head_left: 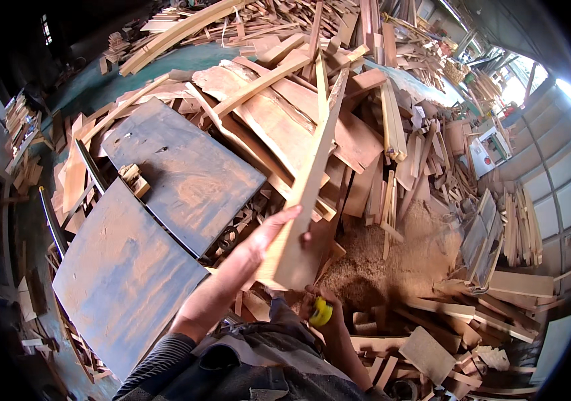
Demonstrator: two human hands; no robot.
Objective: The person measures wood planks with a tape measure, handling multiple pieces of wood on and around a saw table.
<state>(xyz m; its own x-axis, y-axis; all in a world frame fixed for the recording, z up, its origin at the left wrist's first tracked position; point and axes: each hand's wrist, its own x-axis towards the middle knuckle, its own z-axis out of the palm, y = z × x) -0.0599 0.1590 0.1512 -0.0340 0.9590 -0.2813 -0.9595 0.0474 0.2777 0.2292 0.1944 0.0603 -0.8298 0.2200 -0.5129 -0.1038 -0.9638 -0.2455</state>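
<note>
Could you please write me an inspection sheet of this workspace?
Surface: flat dark near panel and far panel, both brown-streaked; small wood blocks sit by the gap between them.
Held things: long wooden beam and yellow rounded object, possibly a tape measure.
Clutter: loose boards heaped around; sawdust piled at right.
Hands: left hand grips the beam's near end; right hand holds the yellow object.
Cables: nothing seen for certain.
Surroundings: grey panelled wall at right.
</note>
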